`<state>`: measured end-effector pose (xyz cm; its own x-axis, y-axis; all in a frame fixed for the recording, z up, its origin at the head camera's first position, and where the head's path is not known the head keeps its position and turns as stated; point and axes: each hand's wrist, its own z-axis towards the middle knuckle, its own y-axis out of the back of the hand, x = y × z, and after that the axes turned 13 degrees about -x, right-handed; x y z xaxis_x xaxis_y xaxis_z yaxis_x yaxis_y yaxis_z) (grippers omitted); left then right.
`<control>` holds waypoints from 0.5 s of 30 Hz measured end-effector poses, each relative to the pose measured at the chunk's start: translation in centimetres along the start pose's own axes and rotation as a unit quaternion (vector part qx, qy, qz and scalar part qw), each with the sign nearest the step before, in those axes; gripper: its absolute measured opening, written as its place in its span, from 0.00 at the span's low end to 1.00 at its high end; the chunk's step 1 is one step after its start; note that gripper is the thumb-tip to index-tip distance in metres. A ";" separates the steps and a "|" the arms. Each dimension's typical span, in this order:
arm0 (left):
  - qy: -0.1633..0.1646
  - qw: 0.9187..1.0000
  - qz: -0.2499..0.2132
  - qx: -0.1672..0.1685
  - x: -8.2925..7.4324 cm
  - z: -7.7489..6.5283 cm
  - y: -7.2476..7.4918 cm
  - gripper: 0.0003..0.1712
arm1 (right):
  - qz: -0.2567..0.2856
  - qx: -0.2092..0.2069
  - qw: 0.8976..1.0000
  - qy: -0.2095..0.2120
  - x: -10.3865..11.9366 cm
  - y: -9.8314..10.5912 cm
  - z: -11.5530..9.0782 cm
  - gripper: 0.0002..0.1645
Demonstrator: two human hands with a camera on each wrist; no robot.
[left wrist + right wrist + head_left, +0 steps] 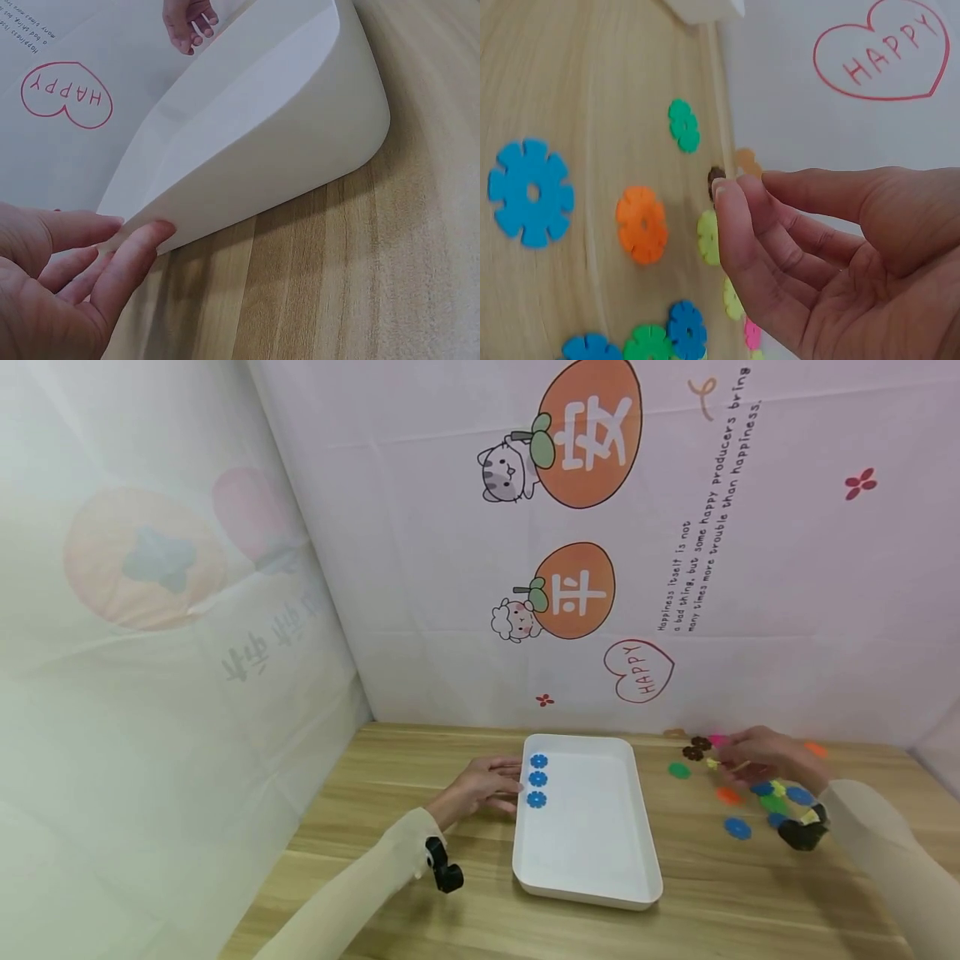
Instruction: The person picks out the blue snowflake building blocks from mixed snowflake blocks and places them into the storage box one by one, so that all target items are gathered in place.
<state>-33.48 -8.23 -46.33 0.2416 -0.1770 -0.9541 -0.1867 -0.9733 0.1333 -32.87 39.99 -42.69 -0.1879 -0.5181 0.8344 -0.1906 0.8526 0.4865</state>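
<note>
My left hand (pixel 483 785) rests at the left side of a white tray (pixel 592 860), its fingertips touching the outer wall (pixel 247 180) near the rim. Three blue flower-shaped discs (pixel 537 779) lie in a column along the tray's left side. Over the scattered discs to the right of the tray is my right hand (pixel 757 752). Its fingers are loosely bent, with thumb and fingertips close together and no piece visible between them in the right wrist view. Just behind the fingertips there shows a brown disc (pixel 716 178).
Loose flower-shaped discs cover the table's right side: a green disc (pixel 679 770), an orange disc (pixel 642 225), a blue disc (pixel 737 828) and several more. A printed white cloth (pixel 450 568) stands behind the wooden table (pixel 420 893), and another cloth on the left.
</note>
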 end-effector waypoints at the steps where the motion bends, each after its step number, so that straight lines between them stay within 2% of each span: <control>1: 0.003 1.000 0.002 0.000 0.0 0.0 0.0 0.34 | 0.006 0.007 1.000 0.001 -0.2 0.1 0.1 0.16; 6: 0.021 1.000 0.010 -0.002 0.1 0.2 0.1 0.33 | 0.030 0.044 0.999 -0.004 -1.5 0.9 1.0 0.14; 12: 0.023 1.000 0.009 0.003 0.1 0.3 0.1 0.34 | 0.034 0.031 0.999 -0.019 -1.6 1.0 0.9 0.14; 15: 0.021 1.000 0.008 0.005 0.0 0.2 0.1 0.34 | 0.024 0.025 0.999 -0.013 -1.5 1.3 0.7 0.15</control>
<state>-33.72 -8.28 -46.43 0.2787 -0.1983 -0.9397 -0.1999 -0.9690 0.1452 -33.47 41.84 -43.54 -0.2234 -0.4789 0.8490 -0.2278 0.8725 0.4322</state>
